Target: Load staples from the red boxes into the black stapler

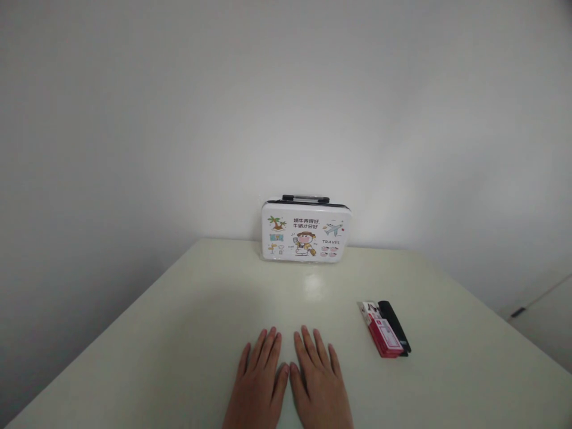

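Head view, dim white wall (268, 107), pale table (179, 322), left fingers (267, 347) and right fingers (309, 344) flat, released — a handle (518, 312), perhaps, rightward

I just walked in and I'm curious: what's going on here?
Someone's left hand and right hand rest palm down on the pale table, holding nothing. A white cartoon-printed carrying case stands closed at the far side. To the right lie a red-and-white package and a long black object, close together.
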Available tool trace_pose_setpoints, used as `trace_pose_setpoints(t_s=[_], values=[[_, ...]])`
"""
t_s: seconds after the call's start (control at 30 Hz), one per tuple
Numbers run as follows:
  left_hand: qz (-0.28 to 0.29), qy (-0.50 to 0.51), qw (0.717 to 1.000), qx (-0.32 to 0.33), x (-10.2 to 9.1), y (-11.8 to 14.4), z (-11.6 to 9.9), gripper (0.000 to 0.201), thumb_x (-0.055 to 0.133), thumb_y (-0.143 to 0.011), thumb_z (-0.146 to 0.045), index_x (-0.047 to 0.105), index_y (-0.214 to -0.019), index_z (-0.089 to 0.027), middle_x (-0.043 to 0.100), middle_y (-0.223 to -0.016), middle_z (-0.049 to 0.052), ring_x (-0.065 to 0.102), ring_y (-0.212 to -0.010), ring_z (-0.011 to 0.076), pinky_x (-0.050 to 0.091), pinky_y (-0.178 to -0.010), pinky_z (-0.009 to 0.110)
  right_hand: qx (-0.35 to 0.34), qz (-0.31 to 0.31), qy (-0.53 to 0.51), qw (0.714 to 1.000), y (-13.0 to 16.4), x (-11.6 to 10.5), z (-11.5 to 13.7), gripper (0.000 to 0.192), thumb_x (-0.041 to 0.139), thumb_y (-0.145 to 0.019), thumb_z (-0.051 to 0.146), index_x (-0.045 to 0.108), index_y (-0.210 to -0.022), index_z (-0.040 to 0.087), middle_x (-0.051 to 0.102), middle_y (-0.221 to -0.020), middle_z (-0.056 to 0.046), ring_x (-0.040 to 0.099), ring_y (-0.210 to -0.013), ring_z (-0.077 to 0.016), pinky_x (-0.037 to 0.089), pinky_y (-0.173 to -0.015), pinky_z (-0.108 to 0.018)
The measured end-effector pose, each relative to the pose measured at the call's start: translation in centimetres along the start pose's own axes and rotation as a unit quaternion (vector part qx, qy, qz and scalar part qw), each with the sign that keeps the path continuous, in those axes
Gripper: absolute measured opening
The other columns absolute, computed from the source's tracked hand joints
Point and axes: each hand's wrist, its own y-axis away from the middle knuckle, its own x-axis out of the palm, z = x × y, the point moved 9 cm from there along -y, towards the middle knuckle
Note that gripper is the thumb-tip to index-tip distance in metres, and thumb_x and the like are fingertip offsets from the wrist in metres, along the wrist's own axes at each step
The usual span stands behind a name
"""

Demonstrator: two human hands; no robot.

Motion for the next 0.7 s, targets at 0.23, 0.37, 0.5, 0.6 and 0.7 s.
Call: trace_pose_setpoints(t_s=[0.23,0.37,0.5,0.6,0.7], values=[[0.011,-0.011,1.000,-0.005,-0.20,0.15,0.01,0.056,0.040,-0.105,-0.041,0.028,-0.159,-0.031,0.032,-0.165,0.002,0.028,-0.153,0.0261,0.030,-0.123,0.056,-0.006,0.007,0.004,1.000,0.25,-0.46,0.21,0.055,0.035,-0.105,0.048,0.026,-0.159,0.036,0.019,-0.166,0.003,0.016,-0.155,-0.0308,0.021,-0.124,-0.062],[0.009,-0.032,0.999,-0.002,-0.12,0.21,0.01,0.055,0.039,-0.106,-0.041,0.029,-0.159,-0.030,0.033,-0.165,0.001,0.029,-0.153,0.0247,0.031,-0.122,0.055,-0.008,0.015,0.022,1.000,0.21,-0.32,0.23,0.056,0.033,-0.106,0.050,0.027,-0.159,0.034,0.018,-0.166,0.003,0.014,-0.155,-0.0306,0.021,-0.124,-0.062],[-0.006,-0.062,0.998,0.003,0.02,0.26,0.08,0.055,0.038,-0.106,-0.039,0.029,-0.159,-0.029,0.033,-0.164,0.000,0.030,-0.152,0.0226,0.034,-0.122,0.053,-0.007,0.023,0.040,0.999,0.19,-0.16,0.20,0.057,0.029,-0.106,0.054,0.026,-0.159,0.034,0.016,-0.166,0.003,0.013,-0.155,-0.0295,0.021,-0.124,-0.062],[-0.006,-0.079,0.997,0.006,0.20,0.23,0.11,0.055,0.037,-0.106,-0.039,0.027,-0.159,-0.030,0.031,-0.165,-0.002,0.029,-0.153,0.0219,0.035,-0.122,0.053,-0.008,0.021,0.050,0.999,0.24,-0.22,0.22,0.057,0.027,-0.106,0.055,0.025,-0.159,0.034,0.015,-0.166,0.004,0.012,-0.155,-0.0283,0.022,-0.124,-0.061],[-0.005,-0.086,0.996,0.005,0.25,0.18,0.19,0.055,0.036,-0.106,-0.040,0.027,-0.159,-0.030,0.031,-0.165,-0.002,0.029,-0.153,0.0218,0.036,-0.121,0.053,-0.009,0.013,0.053,0.998,0.29,-0.28,0.20,0.057,0.028,-0.106,0.054,0.025,-0.159,0.035,0.016,-0.166,0.005,0.013,-0.155,-0.0282,0.023,-0.124,-0.060]])
